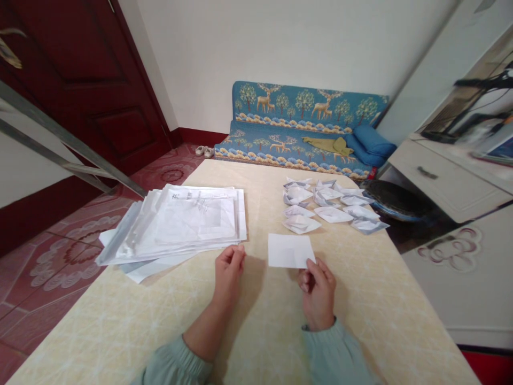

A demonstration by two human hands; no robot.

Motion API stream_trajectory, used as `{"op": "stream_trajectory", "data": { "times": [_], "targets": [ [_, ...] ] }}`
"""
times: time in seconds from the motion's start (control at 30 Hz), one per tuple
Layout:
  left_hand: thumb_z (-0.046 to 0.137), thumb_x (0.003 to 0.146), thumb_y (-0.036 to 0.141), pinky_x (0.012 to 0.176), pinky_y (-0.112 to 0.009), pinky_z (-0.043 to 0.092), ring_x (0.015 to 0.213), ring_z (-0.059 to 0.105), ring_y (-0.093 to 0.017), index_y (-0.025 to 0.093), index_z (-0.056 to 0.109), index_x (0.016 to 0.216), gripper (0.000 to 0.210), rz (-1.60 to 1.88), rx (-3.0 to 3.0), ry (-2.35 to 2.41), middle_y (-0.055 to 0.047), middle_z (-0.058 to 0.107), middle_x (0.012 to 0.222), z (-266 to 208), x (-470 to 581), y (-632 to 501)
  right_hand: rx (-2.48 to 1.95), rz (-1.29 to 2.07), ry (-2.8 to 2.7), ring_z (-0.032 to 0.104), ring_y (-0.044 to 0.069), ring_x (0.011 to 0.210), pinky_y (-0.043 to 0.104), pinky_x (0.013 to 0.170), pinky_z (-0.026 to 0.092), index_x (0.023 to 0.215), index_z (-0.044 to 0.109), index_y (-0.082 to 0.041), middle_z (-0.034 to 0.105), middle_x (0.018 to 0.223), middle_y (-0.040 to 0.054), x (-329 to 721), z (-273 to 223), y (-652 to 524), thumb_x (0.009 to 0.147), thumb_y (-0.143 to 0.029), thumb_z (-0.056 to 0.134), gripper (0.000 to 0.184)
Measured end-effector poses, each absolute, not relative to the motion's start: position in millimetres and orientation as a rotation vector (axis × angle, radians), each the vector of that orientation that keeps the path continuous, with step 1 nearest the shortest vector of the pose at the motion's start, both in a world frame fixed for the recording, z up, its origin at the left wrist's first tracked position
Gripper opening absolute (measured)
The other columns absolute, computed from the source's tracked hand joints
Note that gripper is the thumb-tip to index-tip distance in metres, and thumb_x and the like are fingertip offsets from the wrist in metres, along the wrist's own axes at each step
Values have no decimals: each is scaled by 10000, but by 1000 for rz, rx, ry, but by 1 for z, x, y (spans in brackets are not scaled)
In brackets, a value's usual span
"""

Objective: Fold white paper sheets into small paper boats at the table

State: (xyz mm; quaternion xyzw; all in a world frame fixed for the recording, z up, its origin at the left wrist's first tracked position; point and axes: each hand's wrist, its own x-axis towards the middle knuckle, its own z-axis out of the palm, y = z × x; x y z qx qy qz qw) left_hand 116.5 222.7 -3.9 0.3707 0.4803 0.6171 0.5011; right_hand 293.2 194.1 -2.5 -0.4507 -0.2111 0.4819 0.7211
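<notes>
A white rectangular sheet of paper is pinched at its lower right corner by my right hand. My left hand is closed, with thumb and fingertips together, near the right front corner of a stack of papers. Whether anything is between those fingertips is too small to make out. Beyond the sheet, several folded paper boats stand in rows on the right side of the table.
The table has a pale yellow patterned cover. Behind it stands a blue sofa with a deer print and an olive cloth. A white cabinet is at the right, a metal frame and dark red door at the left.
</notes>
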Motion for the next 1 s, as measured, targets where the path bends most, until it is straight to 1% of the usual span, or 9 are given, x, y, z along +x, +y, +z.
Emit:
{"op": "stream_trajectory", "data": {
  "times": [0.1, 0.17, 0.27, 0.43, 0.6, 0.7, 0.87, 0.93, 1.0],
  "targets": [
    [505, 828, 454, 476, -209, 237, 470, 355, -72, 146, 463, 545, 420, 1202, 1208, 1030, 40, 387, 473, 2, 123, 216, -994, 1130, -554, 282, 38, 359, 168, 351, 176, 593, 466, -178, 386, 409, -93, 288, -3, 193, 698, -284, 694, 272],
    [517, 814, 475, 485, -212, 240, 478, 360, -74, 147, 445, 529, 440, 1118, 1260, 975, 36, 393, 474, 5, 125, 214, -1000, 1135, -570, 285, 39, 360, 172, 356, 176, 596, 475, -179, 380, 410, -93, 286, -3, 192, 701, -284, 690, 261],
    [540, 798, 480, 480, -211, 226, 471, 334, -70, 150, 456, 577, 405, 1119, 1204, 990, 45, 392, 486, 8, 125, 215, -1001, 1130, -572, 294, 45, 370, 179, 364, 179, 594, 465, -186, 378, 425, -89, 286, -1, 192, 711, -285, 678, 262],
    [562, 772, 501, 488, -211, 236, 494, 377, -78, 138, 508, 606, 403, 1032, 1271, 988, 30, 451, 525, 8, 124, 215, -980, 1100, -596, 315, 59, 399, 191, 380, 191, 589, 426, -195, 359, 457, -81, 287, 2, 192, 742, -311, 652, 297],
    [578, 770, 489, 480, -211, 223, 464, 337, -63, 124, 512, 511, 453, 923, 1271, 991, 35, 423, 470, 4, 124, 214, -949, 1161, -602, 311, 54, 400, 190, 386, 189, 619, 465, -190, 394, 454, -78, 288, -1, 193, 738, -308, 670, 265],
    [618, 746, 469, 474, -207, 226, 454, 336, -62, 122, 552, 550, 404, 966, 1209, 1004, 37, 440, 463, 3, 126, 214, -977, 1211, -662, 327, 55, 402, 193, 389, 204, 655, 516, -183, 431, 464, -70, 284, -4, 194, 735, -341, 675, 238],
    [610, 763, 446, 498, -215, 265, 492, 408, -82, 101, 632, 621, 373, 920, 1251, 861, -3, 529, 518, 6, 131, 211, -1120, 1323, -908, 347, 54, 373, 199, 378, 219, 570, 527, -157, 455, 423, -50, 268, -6, 190, 714, -409, 686, 331],
    [609, 763, 446, 483, -216, 258, 466, 393, -78, 99, 639, 608, 380, 873, 1235, 842, -4, 521, 495, 6, 130, 209, -1183, 1341, -900, 330, 50, 356, 196, 363, 198, 548, 518, -157, 446, 406, -50, 266, -5, 190, 708, -436, 683, 361],
    [632, 743, 437, 459, -215, 228, 428, 353, -64, 101, 623, 569, 379, 843, 1197, 866, 11, 474, 445, 4, 127, 209, -1222, 1301, -808, 311, 46, 351, 192, 351, 165, 516, 485, -163, 423, 399, -54, 269, -3, 192, 699, -447, 684, 392]
  ]
}}
